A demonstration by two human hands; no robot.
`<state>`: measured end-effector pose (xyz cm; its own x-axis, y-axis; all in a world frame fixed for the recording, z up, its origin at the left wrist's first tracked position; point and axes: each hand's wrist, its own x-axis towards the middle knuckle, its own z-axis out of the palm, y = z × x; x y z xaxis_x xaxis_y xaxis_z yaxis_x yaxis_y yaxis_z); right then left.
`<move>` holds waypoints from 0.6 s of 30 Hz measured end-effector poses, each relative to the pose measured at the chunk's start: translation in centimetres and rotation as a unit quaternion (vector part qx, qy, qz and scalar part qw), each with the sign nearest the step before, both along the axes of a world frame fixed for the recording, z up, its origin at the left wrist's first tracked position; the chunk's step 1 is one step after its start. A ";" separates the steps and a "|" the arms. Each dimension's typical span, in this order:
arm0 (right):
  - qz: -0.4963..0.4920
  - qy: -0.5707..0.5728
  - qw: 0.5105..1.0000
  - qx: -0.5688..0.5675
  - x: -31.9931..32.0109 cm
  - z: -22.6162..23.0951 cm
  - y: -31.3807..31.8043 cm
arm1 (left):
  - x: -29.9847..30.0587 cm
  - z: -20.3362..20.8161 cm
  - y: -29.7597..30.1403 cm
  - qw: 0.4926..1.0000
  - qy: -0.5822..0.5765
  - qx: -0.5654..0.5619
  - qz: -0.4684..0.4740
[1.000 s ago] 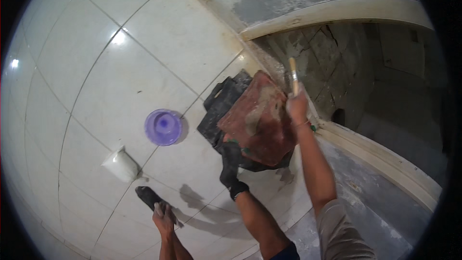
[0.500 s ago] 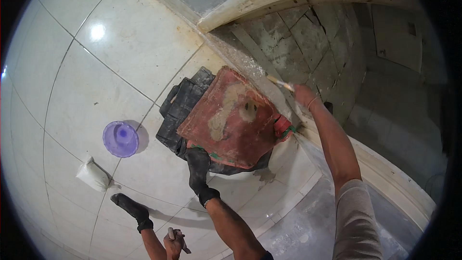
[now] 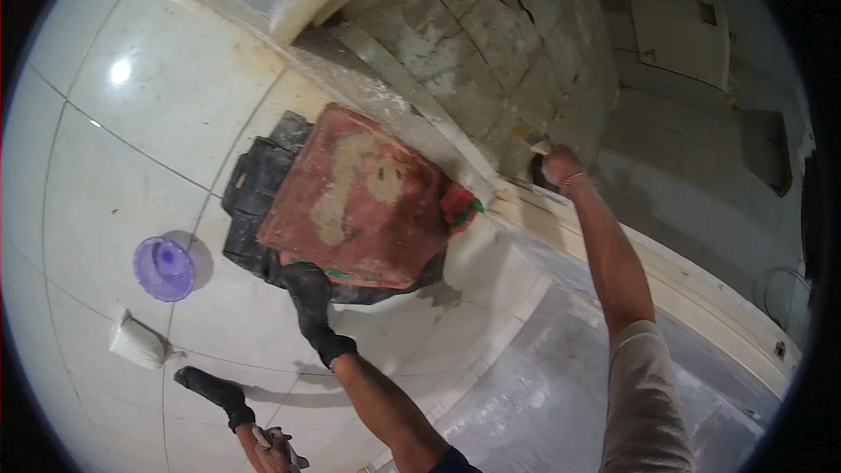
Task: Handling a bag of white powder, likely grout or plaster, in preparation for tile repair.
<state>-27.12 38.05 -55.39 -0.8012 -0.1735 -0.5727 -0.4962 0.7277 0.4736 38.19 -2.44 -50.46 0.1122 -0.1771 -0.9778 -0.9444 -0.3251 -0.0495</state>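
Note:
My right hand (image 3: 561,166) is closed around the handle of a paintbrush (image 3: 540,145), reaching over the door sill. The brush's bristles point down toward the dusty tiled floor (image 3: 455,61) on the other side; whether they touch it is hard to tell. Beside the hand is a dark round spot (image 3: 539,172). Low in the view, next to my shin, my left hand (image 3: 279,451) is closed on a small tool with a pale handle and a flat grey part; its exact kind does not show.
A stained red sack (image 3: 359,201) lies over black folded material (image 3: 250,197), with my black-socked foot (image 3: 308,302) at its edge. Left of it are a purple plastic bowl (image 3: 164,270) and a white bag (image 3: 137,341). The raised sill (image 3: 648,285) curves along the right.
My right hand has carried the brush off the threshold's dusty edge and farther over the floor beyond. The view has shifted right, so the sack and bowl appear farther left.

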 end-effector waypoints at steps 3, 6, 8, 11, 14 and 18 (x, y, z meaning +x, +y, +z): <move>0.078 0.085 0.993 -0.020 -3.4 7.3 7.1 | 2.2 -1.9 1.9 0.996 0.054 0.020 0.062; 0.015 0.069 0.981 0.183 -1.6 13.7 6.8 | 2.9 -2.8 3.2 0.988 0.094 0.032 0.119; -0.057 -0.034 0.946 0.316 -1.2 15.0 6.7 | 1.2 -1.3 2.5 0.993 0.063 0.066 0.077; -0.055 0.207 0.969 0.121 -0.4 16.6 7.1 | -0.5 -0.5 1.9 0.991 0.104 0.075 0.046; -0.083 -0.028 0.919 0.385 -1.0 19.7 10.4 | 6.1 -5.2 3.5 0.944 0.327 -0.008 0.032; -0.016 -0.038 0.937 0.347 -1.5 20.9 10.3 | -1.1 -1.0 -1.2 0.990 0.112 0.073 0.041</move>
<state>-28.57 48.32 -34.47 -0.7519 0.2855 -0.5943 -0.5309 0.2722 0.8025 37.10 -3.68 -51.44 -0.1016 -0.0312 -0.9943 -0.9075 -0.4066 0.1055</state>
